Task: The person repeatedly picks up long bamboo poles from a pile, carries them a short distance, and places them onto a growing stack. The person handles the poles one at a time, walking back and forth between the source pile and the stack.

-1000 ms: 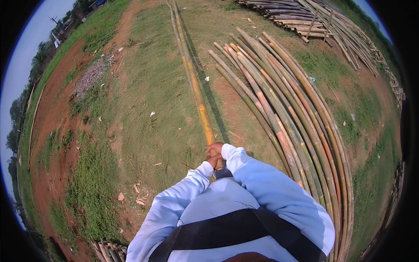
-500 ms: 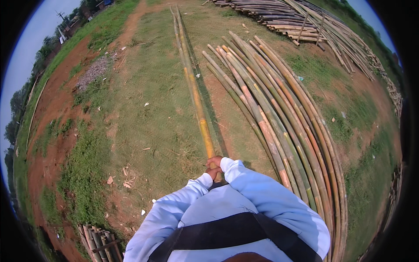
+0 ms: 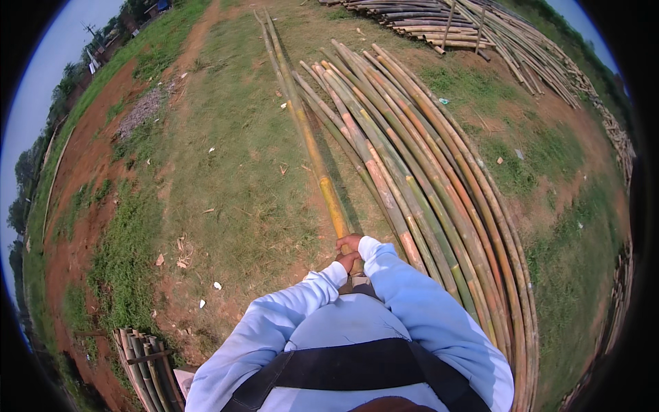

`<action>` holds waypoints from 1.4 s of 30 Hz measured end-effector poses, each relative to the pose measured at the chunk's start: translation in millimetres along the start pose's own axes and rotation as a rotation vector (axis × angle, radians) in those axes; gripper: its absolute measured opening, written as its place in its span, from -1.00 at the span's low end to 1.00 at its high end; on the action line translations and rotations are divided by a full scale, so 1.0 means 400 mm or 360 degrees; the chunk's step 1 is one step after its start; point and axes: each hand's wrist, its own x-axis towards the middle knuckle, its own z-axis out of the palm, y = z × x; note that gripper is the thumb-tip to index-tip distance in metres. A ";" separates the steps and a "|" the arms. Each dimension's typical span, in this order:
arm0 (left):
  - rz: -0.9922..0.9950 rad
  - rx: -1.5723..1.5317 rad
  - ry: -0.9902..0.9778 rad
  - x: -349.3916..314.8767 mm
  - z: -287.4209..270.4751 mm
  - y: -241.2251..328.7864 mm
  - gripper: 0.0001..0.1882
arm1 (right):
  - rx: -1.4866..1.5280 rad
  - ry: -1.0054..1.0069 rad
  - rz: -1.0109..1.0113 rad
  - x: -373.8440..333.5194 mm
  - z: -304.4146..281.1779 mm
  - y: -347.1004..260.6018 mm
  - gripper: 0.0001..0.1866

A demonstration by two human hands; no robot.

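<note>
While both hands (image 3: 349, 251) wrap their fingers around the long bamboo pole (image 3: 312, 147), its far end may snag the bamboo row (image 3: 425, 178) alongside.

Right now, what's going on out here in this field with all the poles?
A person in a light blue long-sleeved top stands on grassy ground, both hands closed around the near end of one long bamboo pole that stretches away in front of them. The right hand and left hand grip it close together, right in front of the body. To the person's right, a row of bamboo poles lies side by side on the ground. A bigger stack of poles sits farther off, and a small bundle lies near their left.
</note>
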 end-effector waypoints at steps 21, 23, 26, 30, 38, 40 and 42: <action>-0.0043 0.0035 0.0015 -0.541 0.038 -0.600 -0.54 | -0.0078 -0.0162 0.0122 -0.518 0.459 0.404 -0.59; -0.0035 0.0373 0.0085 -0.552 0.074 -0.663 -0.53 | -0.0127 -0.0147 0.0034 -0.566 0.460 0.449 -0.59; 0.0013 0.0427 0.0143 -0.595 0.172 -0.729 -0.51 | -0.0131 -0.0160 0.0144 -0.662 0.433 0.538 -0.58; 0.0046 0.0126 -0.0055 -0.684 0.291 -0.723 -0.52 | -0.0006 -0.0023 0.0087 -0.759 0.387 0.626 -0.59; -0.0010 -0.0203 -0.0069 -0.846 0.546 -0.874 -0.56 | 0.0135 -0.0056 0.0026 -0.956 0.330 0.879 -0.55; -0.0034 -0.0144 -0.0050 -0.904 0.582 -0.955 -0.54 | 0.0092 -0.0092 0.0039 -1.013 0.361 0.952 -0.58; -0.0058 0.0061 -0.0003 -0.960 0.604 -1.020 -0.52 | -0.0144 -0.0149 -0.0143 -1.058 0.396 1.033 -0.61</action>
